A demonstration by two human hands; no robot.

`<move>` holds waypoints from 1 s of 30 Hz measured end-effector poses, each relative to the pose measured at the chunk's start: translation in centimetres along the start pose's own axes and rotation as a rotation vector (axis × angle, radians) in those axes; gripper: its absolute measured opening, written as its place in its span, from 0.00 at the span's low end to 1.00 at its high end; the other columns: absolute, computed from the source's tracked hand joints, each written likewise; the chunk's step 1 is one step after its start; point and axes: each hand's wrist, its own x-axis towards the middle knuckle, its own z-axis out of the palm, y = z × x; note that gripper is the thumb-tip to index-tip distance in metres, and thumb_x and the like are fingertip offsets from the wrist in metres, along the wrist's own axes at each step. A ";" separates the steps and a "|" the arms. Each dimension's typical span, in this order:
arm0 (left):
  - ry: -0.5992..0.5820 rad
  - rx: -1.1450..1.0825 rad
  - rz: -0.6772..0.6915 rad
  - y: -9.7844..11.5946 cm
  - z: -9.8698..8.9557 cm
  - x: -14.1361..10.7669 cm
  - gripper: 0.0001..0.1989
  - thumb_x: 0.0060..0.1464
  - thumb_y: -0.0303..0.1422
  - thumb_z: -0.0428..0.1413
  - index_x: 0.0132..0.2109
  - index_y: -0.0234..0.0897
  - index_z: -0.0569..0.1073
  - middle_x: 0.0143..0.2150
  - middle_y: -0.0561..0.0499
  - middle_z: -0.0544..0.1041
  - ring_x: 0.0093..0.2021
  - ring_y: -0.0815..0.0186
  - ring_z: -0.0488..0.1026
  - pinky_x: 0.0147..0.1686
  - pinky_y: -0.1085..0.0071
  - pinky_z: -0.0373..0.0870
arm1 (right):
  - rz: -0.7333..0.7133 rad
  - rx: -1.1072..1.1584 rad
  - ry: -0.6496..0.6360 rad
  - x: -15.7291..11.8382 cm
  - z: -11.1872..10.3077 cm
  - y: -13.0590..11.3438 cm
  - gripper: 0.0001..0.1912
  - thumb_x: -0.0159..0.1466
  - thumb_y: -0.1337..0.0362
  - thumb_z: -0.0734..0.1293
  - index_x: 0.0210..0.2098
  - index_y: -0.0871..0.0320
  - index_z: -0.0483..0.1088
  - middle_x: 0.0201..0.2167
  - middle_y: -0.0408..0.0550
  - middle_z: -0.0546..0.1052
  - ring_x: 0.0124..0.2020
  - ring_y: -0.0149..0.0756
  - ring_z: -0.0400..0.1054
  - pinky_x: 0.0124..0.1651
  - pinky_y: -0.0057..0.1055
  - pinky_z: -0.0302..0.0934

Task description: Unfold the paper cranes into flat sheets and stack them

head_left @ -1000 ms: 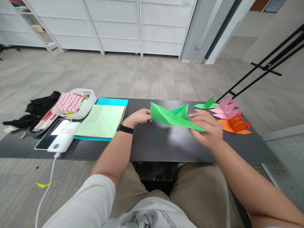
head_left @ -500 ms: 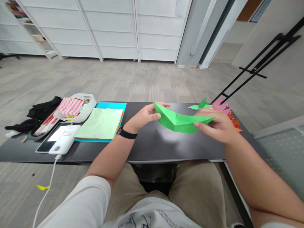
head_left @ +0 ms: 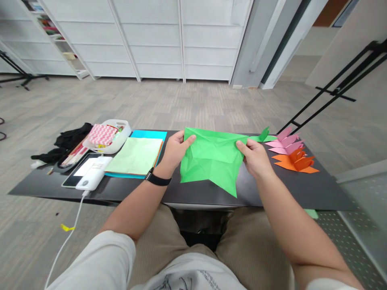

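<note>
A creased sheet of green paper (head_left: 213, 159) hangs spread out above the dark table, its fold lines showing and its lower edge uneven. My left hand (head_left: 178, 150) pinches its upper left corner, thumb on the near face. At the upper right corner my right hand (head_left: 254, 155) grips it the same way, thumb in front. Just beyond my right hand lies a folded green paper piece (head_left: 263, 135). Pink folded paper figures (head_left: 286, 141) and orange ones (head_left: 296, 161) stand to the right of that hand.
Left of my hands is a stack of coloured paper (head_left: 136, 155). Farther left are a white basket (head_left: 122, 137), a white power bank (head_left: 94, 173) with a cable, a tablet (head_left: 71, 177) and black cloth (head_left: 72, 139). A black metal stand (head_left: 335, 92) rises beyond the table's right end.
The green paper went from a narrow, folded boat-like shape to a wide sheet facing me. My right hand moved left, and the view shifted slightly, showing more of the orange figures.
</note>
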 end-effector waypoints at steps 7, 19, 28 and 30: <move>0.106 0.272 -0.144 -5.4 -2.5 2.6 0.23 0.59 0.56 0.60 0.38 0.38 0.77 0.34 0.51 0.81 0.35 0.65 0.77 0.34 0.71 0.72 | 0.342 0.012 -0.071 2.8 2.8 5.6 0.27 0.49 0.41 0.83 0.35 0.54 0.78 0.30 0.46 0.84 0.28 0.38 0.75 0.29 0.34 0.71; 0.178 0.866 -0.012 -7.3 -4.1 4.1 0.13 0.64 0.33 0.56 0.53 0.40 0.78 0.37 0.48 0.80 0.39 0.59 0.79 0.47 0.63 0.74 | 0.401 -0.089 -0.064 4.3 3.0 9.6 0.16 0.57 0.50 0.80 0.33 0.54 0.78 0.28 0.44 0.82 0.25 0.36 0.73 0.24 0.31 0.69; -0.555 0.996 0.261 -8.2 0.3 0.1 0.25 0.72 0.46 0.50 0.65 0.36 0.75 0.69 0.36 0.74 0.72 0.50 0.68 0.75 0.52 0.58 | 0.539 -0.089 -0.112 4.6 3.0 8.2 0.16 0.67 0.49 0.76 0.39 0.54 0.72 0.29 0.42 0.80 0.25 0.31 0.74 0.27 0.27 0.73; -0.535 1.073 0.256 -9.6 0.3 -0.2 0.29 0.74 0.47 0.47 0.69 0.33 0.73 0.74 0.33 0.69 0.77 0.47 0.62 0.78 0.48 0.53 | 0.592 -0.052 -0.153 3.8 2.6 7.5 0.17 0.68 0.50 0.76 0.45 0.53 0.70 0.31 0.42 0.81 0.26 0.31 0.75 0.30 0.29 0.76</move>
